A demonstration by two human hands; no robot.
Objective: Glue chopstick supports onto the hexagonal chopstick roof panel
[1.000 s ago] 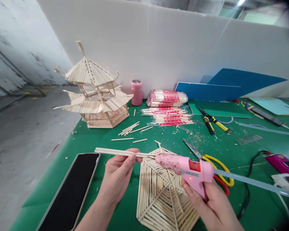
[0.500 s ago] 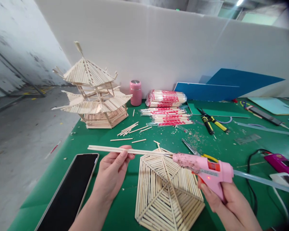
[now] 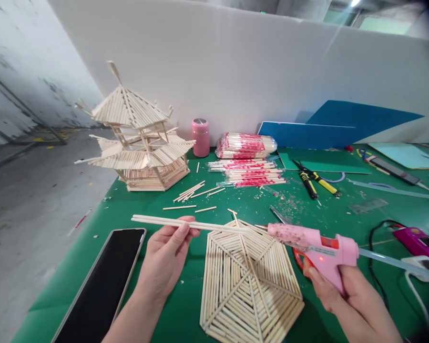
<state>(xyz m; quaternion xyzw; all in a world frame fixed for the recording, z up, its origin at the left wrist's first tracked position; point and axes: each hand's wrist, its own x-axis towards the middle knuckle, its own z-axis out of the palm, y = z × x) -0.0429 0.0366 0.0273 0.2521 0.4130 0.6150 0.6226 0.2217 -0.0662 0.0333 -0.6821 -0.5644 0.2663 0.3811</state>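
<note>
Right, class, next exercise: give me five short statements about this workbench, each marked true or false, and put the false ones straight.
1. The right hand holds the glue gun. True.
2. The left hand holds scissors. False: the left hand holds two sticks.
3. The phone lies to the left of the hexagonal panel. True.
4. The model has a single roof. False: the model has two, one above the other.
5. The cup is pink. True.
</note>
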